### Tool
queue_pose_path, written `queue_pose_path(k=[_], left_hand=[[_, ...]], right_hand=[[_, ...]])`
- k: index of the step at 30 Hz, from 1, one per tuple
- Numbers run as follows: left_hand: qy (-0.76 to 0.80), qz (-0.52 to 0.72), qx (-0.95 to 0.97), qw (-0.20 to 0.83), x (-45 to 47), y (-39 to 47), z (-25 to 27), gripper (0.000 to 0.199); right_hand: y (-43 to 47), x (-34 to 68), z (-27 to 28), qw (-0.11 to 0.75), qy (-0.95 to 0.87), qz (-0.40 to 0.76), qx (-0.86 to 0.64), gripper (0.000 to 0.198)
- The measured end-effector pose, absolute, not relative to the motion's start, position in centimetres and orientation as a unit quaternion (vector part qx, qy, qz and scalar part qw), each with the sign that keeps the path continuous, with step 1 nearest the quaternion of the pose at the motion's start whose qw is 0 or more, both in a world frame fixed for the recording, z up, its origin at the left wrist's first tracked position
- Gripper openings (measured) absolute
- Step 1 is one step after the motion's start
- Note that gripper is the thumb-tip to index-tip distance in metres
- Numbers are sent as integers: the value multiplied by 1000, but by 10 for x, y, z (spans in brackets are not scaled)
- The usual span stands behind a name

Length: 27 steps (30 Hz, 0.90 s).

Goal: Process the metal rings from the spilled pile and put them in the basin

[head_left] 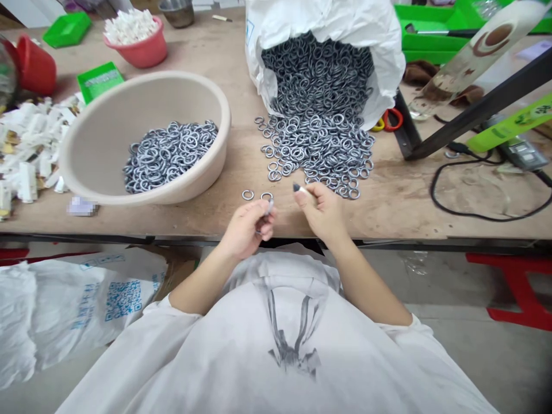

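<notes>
1. Clock centred on our hands, 12 pointing away from us.
2. Left hand (250, 227): closed, fingertips pinching a small grey piece (269, 207); too blurred for us to name it.
3. Right hand (321, 210): closed, thumb and fingers gripping a thin pale stick (297, 188) with a dark tip, aimed toward the left hand.
4. We have two loose rings (243, 195) just beside the left hand at 11; smooth grey metal, round. We cannot tell whether the nearer one touches the fingers.
5. At 1, ring pile (319, 144): same grey metal, glossy, heaped, spilling from the bag.
6. Between 12 and 1, bag (263, 23): crinkled white, on its side, mouth toward us, dark rings inside.
7. At 10, basin (97, 138): smooth beige, wide, round-rimmed, with a mound of rings (170, 155) inside.
8. Beyond the basin we see a green tray (86, 95), shallow and square-cornered, and a red bowl (140, 54) heaped with white bits.
9. Between 9 and 10, white pieces (28, 178): blocky, scattered.
10. At 3, black cable (466, 218), looped; above it, a straight dark bar (478, 106).
11. Everything above sits on a table (397, 210) of worn brown wood.
</notes>
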<state>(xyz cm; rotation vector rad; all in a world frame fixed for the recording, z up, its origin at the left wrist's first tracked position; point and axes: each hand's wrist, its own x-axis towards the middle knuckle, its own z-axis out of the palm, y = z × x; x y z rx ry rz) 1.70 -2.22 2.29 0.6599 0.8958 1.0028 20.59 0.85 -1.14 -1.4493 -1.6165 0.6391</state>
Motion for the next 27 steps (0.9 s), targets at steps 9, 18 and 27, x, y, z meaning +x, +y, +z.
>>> queue_pose_path(k=[9, 18, 27], left_hand=[[469, 570, 257, 624, -36, -5, 31, 30], [445, 468, 157, 748, -5, 0, 16, 15], [412, 507, 358, 667, 44, -12, -12, 51]], right_hand=[[39, 149, -3, 165, -791, 166, -565, 25], [29, 182, -13, 363, -655, 274, -604, 10], [-7, 165, -7, 560, -477, 470, -488, 28]])
